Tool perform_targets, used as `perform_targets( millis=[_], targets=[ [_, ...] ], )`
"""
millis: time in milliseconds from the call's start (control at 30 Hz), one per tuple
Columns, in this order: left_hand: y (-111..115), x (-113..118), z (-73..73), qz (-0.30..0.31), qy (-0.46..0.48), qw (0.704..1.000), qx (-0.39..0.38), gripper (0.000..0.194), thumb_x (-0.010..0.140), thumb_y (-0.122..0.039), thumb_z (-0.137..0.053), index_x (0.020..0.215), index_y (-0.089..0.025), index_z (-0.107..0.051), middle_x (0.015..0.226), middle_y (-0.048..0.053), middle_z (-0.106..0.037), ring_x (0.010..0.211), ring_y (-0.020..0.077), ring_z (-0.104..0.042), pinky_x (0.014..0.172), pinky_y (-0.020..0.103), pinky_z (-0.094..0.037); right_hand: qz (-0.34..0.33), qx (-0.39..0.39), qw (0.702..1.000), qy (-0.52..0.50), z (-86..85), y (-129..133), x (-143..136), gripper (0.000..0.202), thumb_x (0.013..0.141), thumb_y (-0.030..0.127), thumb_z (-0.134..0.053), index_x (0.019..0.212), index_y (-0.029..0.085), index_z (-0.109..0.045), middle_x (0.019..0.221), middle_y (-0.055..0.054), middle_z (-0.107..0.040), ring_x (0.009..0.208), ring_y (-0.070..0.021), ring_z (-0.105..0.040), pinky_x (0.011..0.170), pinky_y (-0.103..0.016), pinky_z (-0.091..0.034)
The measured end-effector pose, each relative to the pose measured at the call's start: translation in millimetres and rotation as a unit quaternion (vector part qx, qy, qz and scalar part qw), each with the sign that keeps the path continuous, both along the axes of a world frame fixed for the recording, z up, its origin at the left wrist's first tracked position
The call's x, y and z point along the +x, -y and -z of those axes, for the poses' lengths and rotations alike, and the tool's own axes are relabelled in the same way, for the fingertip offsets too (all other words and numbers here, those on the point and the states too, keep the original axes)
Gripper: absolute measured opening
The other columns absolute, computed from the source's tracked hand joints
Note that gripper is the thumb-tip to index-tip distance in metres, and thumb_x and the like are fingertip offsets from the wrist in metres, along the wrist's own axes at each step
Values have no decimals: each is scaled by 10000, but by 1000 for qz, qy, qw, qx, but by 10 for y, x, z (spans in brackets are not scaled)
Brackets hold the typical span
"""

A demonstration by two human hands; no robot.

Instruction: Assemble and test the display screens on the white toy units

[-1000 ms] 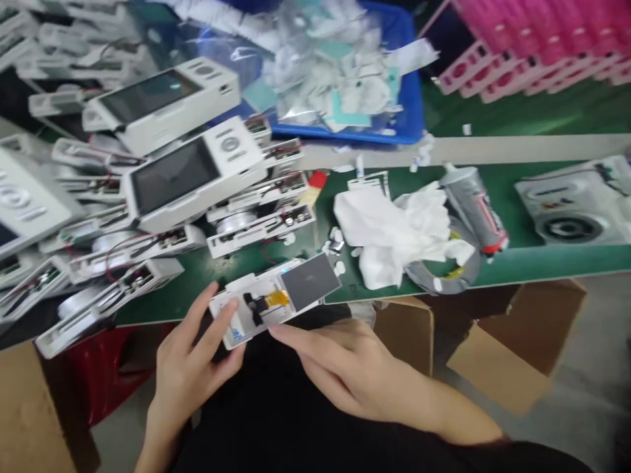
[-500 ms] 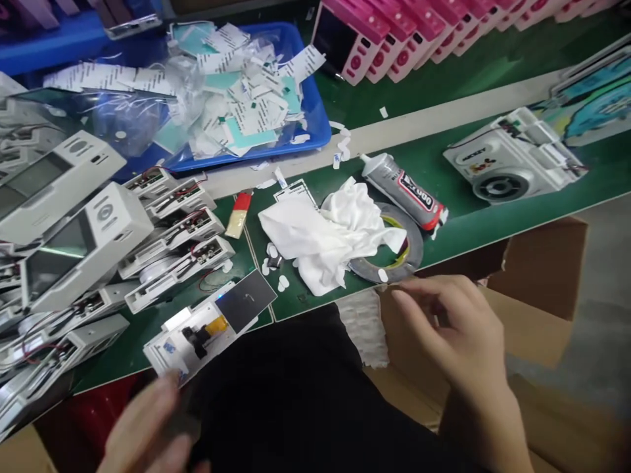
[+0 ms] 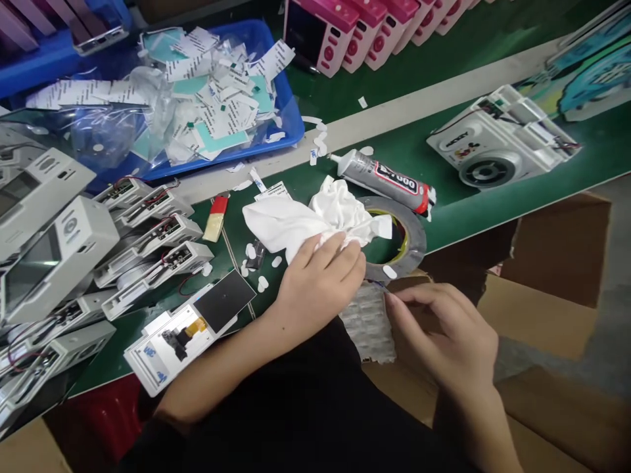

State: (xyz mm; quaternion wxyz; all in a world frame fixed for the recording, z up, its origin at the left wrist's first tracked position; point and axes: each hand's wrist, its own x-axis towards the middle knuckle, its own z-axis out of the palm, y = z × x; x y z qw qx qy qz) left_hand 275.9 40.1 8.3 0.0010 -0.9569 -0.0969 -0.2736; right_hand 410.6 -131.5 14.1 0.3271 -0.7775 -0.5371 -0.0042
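Hands [image 3: 323, 282] at white cloth [image 3: 280, 223], tape roll [image 3: 417, 243] beside

Support: green workbench [image 3: 453, 210], pale strip running lengthwise. Crumpled white cloth [image 3: 340, 203] under the left hand [image 3: 320, 279] fingertips, overlapping grey tape roll [image 3: 414, 236] to their right. Glue tube [image 3: 379, 176] on its side, beyond the roll. Mickey-marked silver-white housing [image 3: 473, 144] beyond and right of the right hand [image 3: 453, 335]. Left of the left hand: red-and-cream piece [image 3: 215, 218]; white device with dark screen [image 3: 172, 341], overhanging near edge; white open housings [image 3: 158, 253], clustered. Beyond that hand: blue tray [image 3: 296, 135], pink devices [image 3: 340, 33] in a row.
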Motion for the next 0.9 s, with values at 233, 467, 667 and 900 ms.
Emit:
perform_targets(
  millis=[233,467,667,900],
  targets=[
    [79,155,-13,-37,-31,998,-40,109,1014,-268,-709,970,-172,-735,998,47,-787,996,231,-740,954,399,-535,-5,1,999,-43,144,178,-103,126,950,156,-725,893,247,-657,765,20,-677,663,-145,-657,615,-276,-519],
    [73,123,21,-26,-49,997,-60,76,983,-229,-735,1044,-182,-739,1089,84,-762,1056,251,-704,924,400,-508,152,51,984,-80,190,231,-62,437,969,354,-734,1353,236,-563,1047,-68,-671,854,-222,-654,738,-375,-538],
    [82,119,6,-28,-51,996,-66,70,1013,-242,-694,1023,-184,-731,1099,77,-766,1062,248,-696,916,383,-493,127,-63,987,73,115,7,-122,192,1021,390,-673,1077,214,-724,998,-99,-734,953,-285,-643,858,-418,-403],
    [109,115,78,-40,-49,994,-86,99,1033,-237,-651,972,-202,-720,1091,57,-764,1052,233,-700,909,380,-503,118,-85,985,88,20,-36,-175,138,992,362,-721,934,244,-764,851,-63,-702,793,-236,-581,736,-390,-305]
  ],
)
